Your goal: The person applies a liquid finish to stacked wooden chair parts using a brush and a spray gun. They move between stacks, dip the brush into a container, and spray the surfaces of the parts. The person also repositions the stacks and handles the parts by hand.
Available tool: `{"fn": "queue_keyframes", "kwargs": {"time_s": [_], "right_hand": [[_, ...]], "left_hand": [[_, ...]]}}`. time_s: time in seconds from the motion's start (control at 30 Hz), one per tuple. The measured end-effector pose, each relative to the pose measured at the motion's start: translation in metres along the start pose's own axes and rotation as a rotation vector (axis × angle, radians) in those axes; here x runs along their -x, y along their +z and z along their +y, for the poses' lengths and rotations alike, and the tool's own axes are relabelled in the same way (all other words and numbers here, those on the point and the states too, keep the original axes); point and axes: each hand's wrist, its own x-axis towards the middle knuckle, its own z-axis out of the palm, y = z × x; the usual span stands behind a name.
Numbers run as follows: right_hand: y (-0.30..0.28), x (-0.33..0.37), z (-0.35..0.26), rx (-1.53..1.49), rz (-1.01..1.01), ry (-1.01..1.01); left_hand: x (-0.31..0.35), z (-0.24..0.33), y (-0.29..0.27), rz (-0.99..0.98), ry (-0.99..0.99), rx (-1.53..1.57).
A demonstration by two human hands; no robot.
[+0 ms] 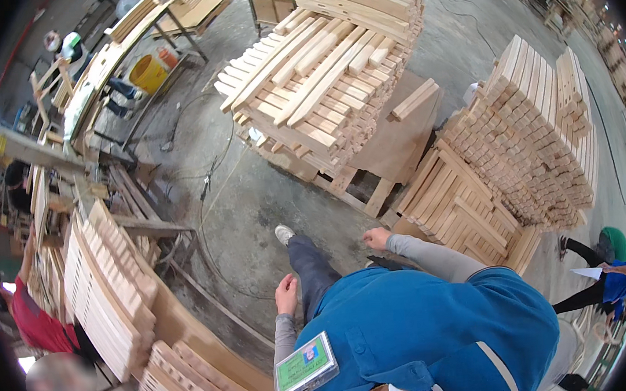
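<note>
My left hand (286,294) hangs beside my forward leg, over the concrete floor. Its fingers are loosely curled, and no object shows in them. To the right, my right hand (377,238) is also curled with nothing visible in it. It is nearest to a low pallet of wooden slats (450,210), apart from it. Ahead of me stands a tall stack of pale wooden pieces (318,77), with several loose bars lying across its top. Neither hand touches any wood.
Right of the low pallet rises a high stack of wooden bars (529,134). Curved slotted panels (100,293) stand on the left by a person in red (39,312). A person in blue (621,281) is at far right. A yellow bucket (148,75) and cables lie beyond.
</note>
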Motion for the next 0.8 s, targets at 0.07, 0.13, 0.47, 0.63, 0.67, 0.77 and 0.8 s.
{"fn": "queue_keyframes", "kwargs": {"time_s": [0.07,0.13,0.47,0.63,0.67,0.77,0.8], "right_hand": [[-0.01,-0.033,-0.034,0.002,-0.064,0.019],[-0.022,-0.066,-0.043,0.044,0.024,0.056],[-0.157,-0.276,-0.233,-0.16,0.75,0.006],[-0.214,-0.388,-0.311,-0.268,0.936,0.038],[-0.23,-0.41,-0.318,-0.259,0.94,0.071],[-0.279,-0.483,-0.335,-0.334,1.054,0.053],[-0.295,-0.506,-0.338,-0.245,1.106,0.072]], "left_hand": [[-0.052,0.021,-0.022,-0.043,0.014,0.041],[-0.107,0.047,-0.046,-0.123,0.043,0.081],[-0.331,0.147,-0.279,-0.027,0.151,0.009],[-0.458,0.238,-0.31,-0.087,0.296,-0.013],[-0.484,0.257,-0.305,-0.101,0.33,0.015],[-0.555,0.32,-0.293,-0.155,0.383,0.048],[-0.578,0.334,-0.293,-0.17,0.393,0.051]]}}
